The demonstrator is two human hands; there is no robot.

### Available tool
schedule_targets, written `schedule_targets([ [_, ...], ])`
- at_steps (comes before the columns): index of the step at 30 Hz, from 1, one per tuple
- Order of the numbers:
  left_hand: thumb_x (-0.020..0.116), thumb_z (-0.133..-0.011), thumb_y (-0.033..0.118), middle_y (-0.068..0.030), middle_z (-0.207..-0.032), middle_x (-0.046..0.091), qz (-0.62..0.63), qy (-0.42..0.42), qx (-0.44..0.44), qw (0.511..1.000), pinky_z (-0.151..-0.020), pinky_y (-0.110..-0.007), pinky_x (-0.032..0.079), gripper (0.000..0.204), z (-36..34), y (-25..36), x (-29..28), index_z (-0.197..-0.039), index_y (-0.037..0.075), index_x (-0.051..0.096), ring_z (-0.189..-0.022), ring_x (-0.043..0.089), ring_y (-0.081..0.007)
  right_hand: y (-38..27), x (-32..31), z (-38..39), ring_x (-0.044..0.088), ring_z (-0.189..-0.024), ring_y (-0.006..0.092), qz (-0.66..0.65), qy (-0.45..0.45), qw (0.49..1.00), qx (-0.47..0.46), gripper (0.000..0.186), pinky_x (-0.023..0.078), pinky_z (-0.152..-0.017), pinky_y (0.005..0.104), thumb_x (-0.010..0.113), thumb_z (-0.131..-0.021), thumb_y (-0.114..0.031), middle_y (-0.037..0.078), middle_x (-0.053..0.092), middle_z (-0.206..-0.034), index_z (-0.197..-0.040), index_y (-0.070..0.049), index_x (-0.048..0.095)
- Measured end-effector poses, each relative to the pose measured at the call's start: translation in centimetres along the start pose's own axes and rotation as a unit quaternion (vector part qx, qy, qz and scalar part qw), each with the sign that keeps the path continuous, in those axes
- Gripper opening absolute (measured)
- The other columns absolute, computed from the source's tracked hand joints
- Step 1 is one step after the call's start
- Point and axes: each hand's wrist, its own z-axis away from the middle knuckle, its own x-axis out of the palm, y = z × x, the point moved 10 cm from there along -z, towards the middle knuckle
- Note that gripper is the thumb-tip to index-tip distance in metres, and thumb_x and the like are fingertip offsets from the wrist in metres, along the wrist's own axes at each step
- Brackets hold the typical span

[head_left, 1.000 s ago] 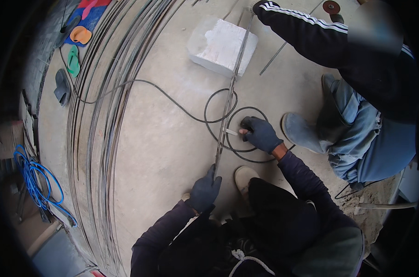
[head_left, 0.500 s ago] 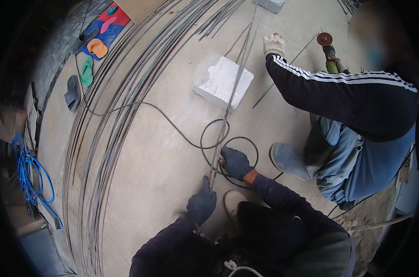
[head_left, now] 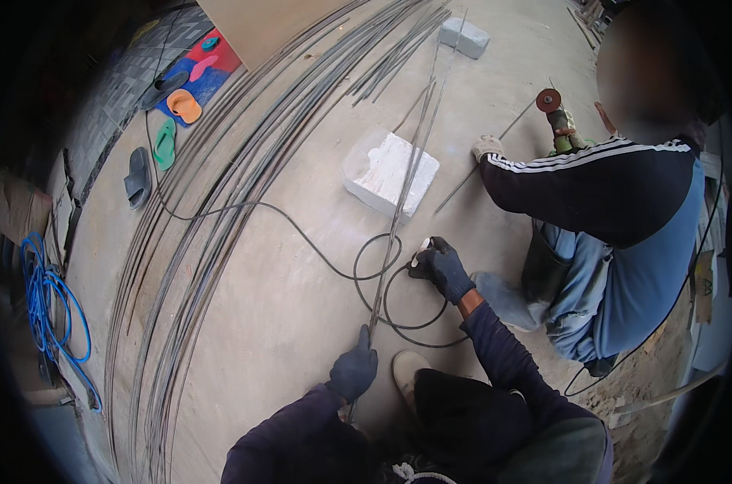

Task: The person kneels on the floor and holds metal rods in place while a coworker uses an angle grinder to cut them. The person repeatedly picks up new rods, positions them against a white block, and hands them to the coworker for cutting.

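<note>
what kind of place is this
Probably a building site or metalworking yard: long metal rods lie along the floor, a disc grinder is beside a crouching co-worker, and thin rods cross a white block.

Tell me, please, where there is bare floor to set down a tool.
Bare concrete floor lies below the black cable, between the long rod bundle and the left hand. Another free patch is above that cable, between the bundle and the nearer white block. It is crowded around the right hand: that cable's loops, thin rods, the co-worker's boot.
</note>
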Motion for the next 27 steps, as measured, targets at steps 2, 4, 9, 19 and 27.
schedule_targets([
  [2, 0.043, -0.099, 0.03, -0.0269, -0.095, 0.069, 0.007, -0.008, -0.011, 1.0, -0.08, -0.056, 0.052, 0.068, 0.3, -0.3, 0.0, -0.155, 0.002, 0.018, -0.084, 0.068, -0.0462, -1.3, 1.7, -0.5, 0.069, -0.088, 0.0252, -0.038, -0.009, 0.999, 0.001, 0.021, 0.062, -0.077, 0.0395, 0.063, -0.091, -0.004, 0.012, 0.06, -0.097, -0.108, 0.0, 0.052],
  [4, 0.042, -0.099, 0.031, -0.0271, -0.095, 0.069, 0.009, -0.005, -0.002, 1.0, -0.082, -0.056, 0.051, 0.068, 0.2, -0.1, -0.1, -0.156, 0.004, 0.018, -0.084, 0.068, -0.0465, -3.0, 1.3, -2.2, 0.067, -0.083, 0.0242, 0.072, -0.014, 0.994, -0.082, 0.022, 0.061, -0.072, 0.0412, 0.063, -0.089, -0.002, 0.009, 0.055, -0.092, -0.108, -0.001, 0.052],
  [9, 0.042, -0.099, 0.034, -0.0309, -0.085, 0.067, 0.03, 0.007, -0.004, 1.0, -0.077, -0.057, 0.051, 0.068, -0.1, -0.8, 0.0, -0.156, 0.002, 0.02, -0.078, 0.067, -0.0484, -2.9, 2.5, -3.5, 0.057, -0.065, 0.0168, -0.008, 0.032, 0.999, -0.016, 0.023, 0.056, -0.06, 0.0344, 0.068, -0.084, -0.012, 0.006, 0.052, -0.086, -0.102, -0.004, 0.055],
  [19, 0.04, -0.099, 0.035, -0.0306, -0.102, 0.067, 0.001, -0.05, -0.03, 0.998, -0.085, -0.056, 0.05, 0.069, -0.4, 0.0, 0.0, -0.155, 0.002, 0.017, -0.09, 0.067, -0.0479, -5.2, 5.1, -3.1, 0.055, -0.063, 0.0102, 0.266, 0.09, 0.957, -0.07, 0.031, 0.045, -0.058, 0.0271, 0.066, -0.095, -0.031, 0.005, 0.07, -0.082, -0.102, -0.001, 0.065],
  [27, 0.043, -0.099, 0.043, -0.0322, -0.096, 0.068, 0.008, 0.01, 0.009, 1.0, -0.084, -0.056, 0.051, 0.068, -1.0, 0.3, -0.7, -0.149, -0.001, 0.029, -0.091, 0.066, -0.0493, -4.0, 6.0, -3.7, 0.053, -0.058, 0.0084, 0.292, 0.044, 0.954, -0.056, 0.035, 0.043, -0.053, 0.0262, 0.068, -0.094, -0.035, 0.003, 0.071, -0.082, -0.098, -0.001, 0.067],
])
